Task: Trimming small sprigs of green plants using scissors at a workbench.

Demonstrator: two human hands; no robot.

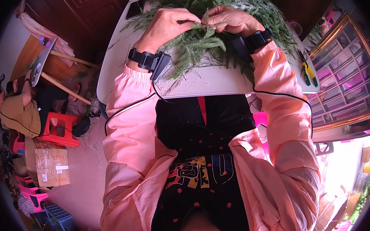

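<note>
Over the white table [120,65], my two hands meet at a green artificial pine sprig [206,42]. Thumb and fingers of my left hand [167,26] pinch it from the left, close to its stem. From the other side my right hand [237,20] grips the same sprig with bent fingers; the exact spot between the fingertips is partly hidden. Beneath and behind the hands spreads a heap of pine branches [259,5], some with white frosting. Loose needles and bits of twig lie scattered around it on the table.
Pliers with yellow and green handles [309,74] lie at the table's right edge. A dark phone-like slab [135,8] rests at the far left. Left on the floor are a red stool [59,129], a cardboard box [52,166] and a seated person [22,114]. A gold-framed panel [344,74] stands right.
</note>
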